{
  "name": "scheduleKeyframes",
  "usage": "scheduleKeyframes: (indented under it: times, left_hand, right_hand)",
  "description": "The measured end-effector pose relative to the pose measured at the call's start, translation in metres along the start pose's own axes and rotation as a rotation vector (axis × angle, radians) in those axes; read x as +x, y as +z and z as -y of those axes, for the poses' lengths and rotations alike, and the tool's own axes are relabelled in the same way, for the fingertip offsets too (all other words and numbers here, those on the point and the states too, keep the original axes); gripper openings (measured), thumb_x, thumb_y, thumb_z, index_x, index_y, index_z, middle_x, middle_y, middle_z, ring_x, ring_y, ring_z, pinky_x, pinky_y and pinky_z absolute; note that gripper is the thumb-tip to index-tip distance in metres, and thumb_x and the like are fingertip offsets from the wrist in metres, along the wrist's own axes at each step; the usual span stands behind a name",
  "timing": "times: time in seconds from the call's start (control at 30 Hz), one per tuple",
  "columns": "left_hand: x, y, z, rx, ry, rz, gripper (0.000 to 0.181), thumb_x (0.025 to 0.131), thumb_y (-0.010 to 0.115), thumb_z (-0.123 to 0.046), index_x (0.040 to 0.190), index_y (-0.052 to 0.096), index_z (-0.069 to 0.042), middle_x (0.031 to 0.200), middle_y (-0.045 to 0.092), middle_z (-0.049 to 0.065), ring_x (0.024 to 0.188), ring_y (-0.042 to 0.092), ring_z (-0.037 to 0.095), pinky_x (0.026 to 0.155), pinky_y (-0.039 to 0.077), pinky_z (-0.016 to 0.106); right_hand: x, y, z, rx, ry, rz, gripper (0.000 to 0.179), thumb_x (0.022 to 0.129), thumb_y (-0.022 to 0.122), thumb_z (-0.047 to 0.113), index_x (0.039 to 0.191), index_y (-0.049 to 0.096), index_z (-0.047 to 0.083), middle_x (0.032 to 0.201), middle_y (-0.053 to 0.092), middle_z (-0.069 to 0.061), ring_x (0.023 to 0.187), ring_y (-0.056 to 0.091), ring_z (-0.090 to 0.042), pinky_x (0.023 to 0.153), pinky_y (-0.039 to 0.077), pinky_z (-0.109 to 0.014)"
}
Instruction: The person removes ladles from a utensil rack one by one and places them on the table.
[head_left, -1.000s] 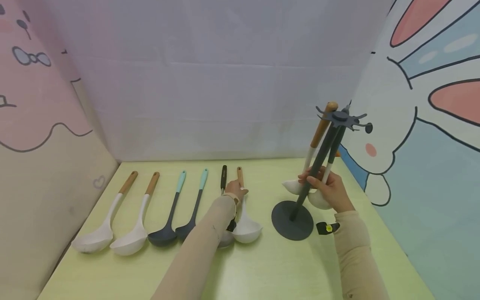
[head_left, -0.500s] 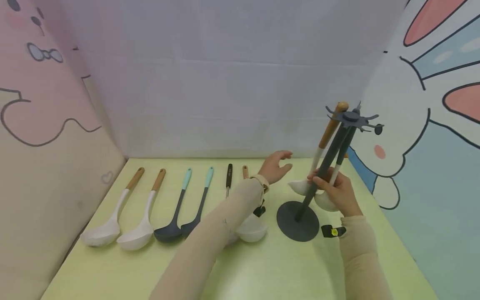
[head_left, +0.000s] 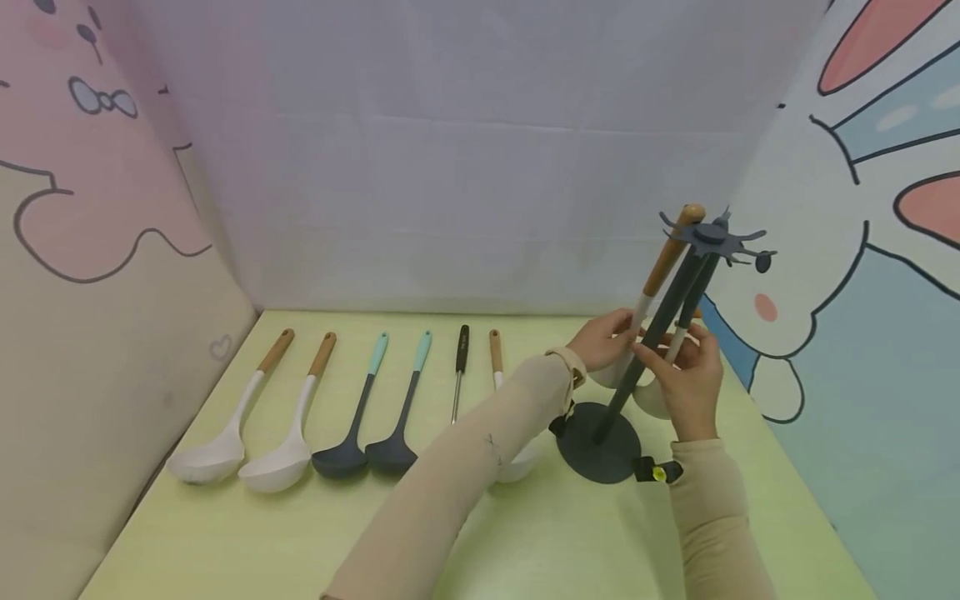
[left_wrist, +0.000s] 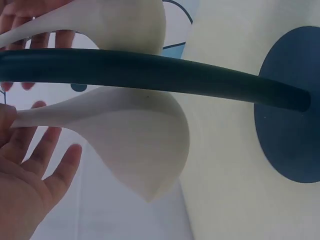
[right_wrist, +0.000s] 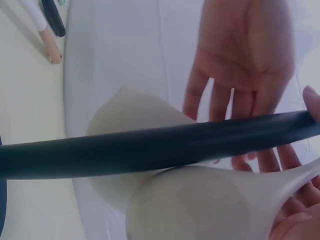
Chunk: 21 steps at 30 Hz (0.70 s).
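A dark grey ladle stand (head_left: pixel 652 329) stands on the table with two white-bowled ladles hanging from its hooked top. My left hand (head_left: pixel 600 340) holds the wooden-handled ladle (head_left: pixel 660 268) by its white neck; the left wrist view shows its fingers spread behind the neck and its bowl (left_wrist: pixel 135 140). Opposite, my right hand (head_left: pixel 690 379) lays its thumb on the pole, while its fingers pass behind the pole and the dark-handled ladle (head_left: pixel 696 292). That ladle's bowl (right_wrist: pixel 195 205) is nearest in the right wrist view, beside the pole. The pole partly hides both hands' fingers.
To the left lies a row of utensils: two white ladles (head_left: pixel 277 467) with wooden handles, two dark ladles (head_left: pixel 341 457) with mint handles, a black-handled metal one (head_left: pixel 462 358), and another wooden-handled white ladle (head_left: pixel 496 350). My left sleeve covers part of the row. Cloth walls surround the table.
My left hand has left the lying ladles and moved right to the hanging wooden-handled ladle. My right hand stays at the pole, its fingers slightly shifted. The whole view has shifted a little.
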<state>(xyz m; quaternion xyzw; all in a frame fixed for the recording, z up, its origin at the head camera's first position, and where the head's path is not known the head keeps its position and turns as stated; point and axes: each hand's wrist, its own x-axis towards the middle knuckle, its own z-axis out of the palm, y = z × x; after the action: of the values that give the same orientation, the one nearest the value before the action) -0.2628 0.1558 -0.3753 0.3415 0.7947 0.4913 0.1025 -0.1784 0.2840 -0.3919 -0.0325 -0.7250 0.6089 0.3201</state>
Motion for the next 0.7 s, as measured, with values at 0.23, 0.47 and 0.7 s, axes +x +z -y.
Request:
scheduleKeyframes:
  times: [0.23,0.47,0.7]
  left_hand:
    - [-0.001,0.003,0.004,0.009,-0.02,-0.021,0.028,0.106,0.049,-0.018,0.129,0.061,-0.006,0.117,0.07,0.007,0.109,0.065,0.016,0.089,0.049,0.022]
    - [-0.007,0.0,0.01,-0.01,0.006,-0.042,0.025,0.106,0.051,-0.016,0.124,0.064,-0.005,0.116,0.07,0.008,0.106,0.068,0.016,0.089,0.05,0.021]
    - [-0.009,-0.006,0.014,-0.001,0.013,-0.068,0.025,0.104,0.054,-0.018,0.124,0.066,-0.007,0.116,0.071,0.007,0.104,0.068,0.016,0.088,0.049,0.022]
  right_hand:
    - [-0.005,0.009,0.006,-0.068,0.044,-0.045,0.035,0.08,0.084,0.004,0.107,0.062,0.011,0.083,0.067,0.015,0.076,0.064,-0.004,0.068,0.049,-0.016]
    - [-0.009,0.012,0.003,-0.232,0.057,-0.067,0.033,0.081,0.085,0.018,0.098,0.063,0.0,0.071,0.058,0.02,0.065,0.051,-0.006,0.056,0.036,-0.023]
    - [-0.009,0.008,0.003,-0.217,0.065,-0.03,0.029,0.083,0.084,0.023,0.089,0.063,0.004,0.065,0.059,0.013,0.054,0.045,-0.01,0.047,0.03,-0.026]
